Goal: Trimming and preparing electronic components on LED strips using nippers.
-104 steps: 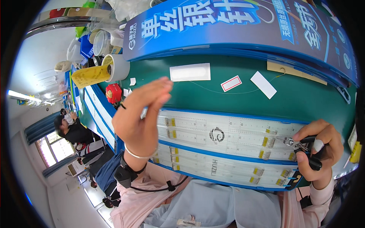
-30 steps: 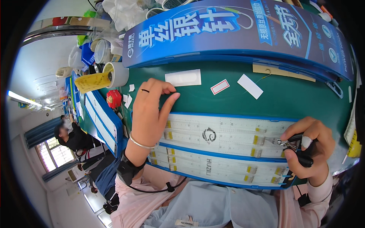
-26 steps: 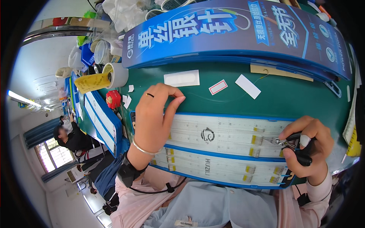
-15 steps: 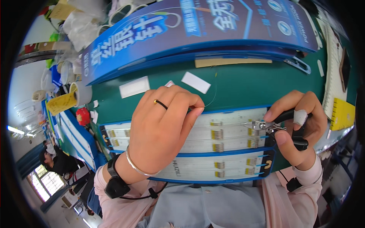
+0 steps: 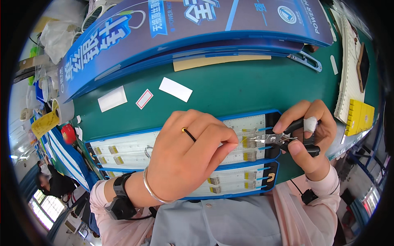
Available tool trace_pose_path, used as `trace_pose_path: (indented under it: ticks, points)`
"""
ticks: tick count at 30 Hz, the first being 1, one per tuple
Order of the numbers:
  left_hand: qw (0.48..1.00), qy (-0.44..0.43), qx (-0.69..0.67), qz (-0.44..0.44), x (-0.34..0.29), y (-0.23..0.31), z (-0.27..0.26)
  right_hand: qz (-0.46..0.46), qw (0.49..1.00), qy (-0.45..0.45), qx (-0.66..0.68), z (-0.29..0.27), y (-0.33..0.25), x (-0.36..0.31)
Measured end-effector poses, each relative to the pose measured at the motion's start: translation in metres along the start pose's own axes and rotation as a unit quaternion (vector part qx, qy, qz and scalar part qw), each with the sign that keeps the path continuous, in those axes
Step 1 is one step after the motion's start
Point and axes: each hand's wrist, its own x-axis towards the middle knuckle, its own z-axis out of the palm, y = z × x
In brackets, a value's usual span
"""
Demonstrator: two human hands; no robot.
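A long blue-edged case (image 5: 217, 197) lies open across the table, with clear-covered rows of fine lines with small yellow-tagged bundles (image 5: 248, 142). Above its middle, my left hand (image 5: 193, 151) pinches thumb and forefinger together on a thin line, now hard to make out against the case. My right hand (image 5: 314, 139) holds small spring-loaded nippers (image 5: 271, 139) with black handles. Their metal jaws point left, over the upper rows near the case's right end, close to my left fingertips. White tape wraps one right finger.
Beyond the case are two white cards (image 5: 175, 89) and a red-bordered label (image 5: 144, 99). Large blue printed boxes (image 5: 164, 45) stand at the back. To the right lie a notebook (image 5: 347, 69), a phone (image 5: 363, 67) and a yellow block (image 5: 360, 117). A tape roll (image 5: 63, 110) sits left.
My left hand's pinched fingertips have come closer to the nippers' jaws, bringing the line over the case. The whole view has shifted, and the red-bordered label is now uncovered.
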Motion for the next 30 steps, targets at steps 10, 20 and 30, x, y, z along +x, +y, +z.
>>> trace_pose_path:
  ticks: [10, 20, 30]
  points:
    - [0.999, 0.003, -0.047, -0.015, 0.001, -0.005, 0.005, 0.019, 0.999, 0.009, 0.045, -0.003, 0.0, 0.005]
    - [0.999, -0.032, -0.033, 0.005, -0.002, -0.007, 0.003, 0.01, 1.0, 0.006, 0.006, -0.005, 0.0, 0.003]
    - [0.973, -0.186, 0.132, 0.04, -0.015, 0.003, 0.004, -0.095, 0.978, -0.113, -0.151, -0.029, 0.005, 0.016]
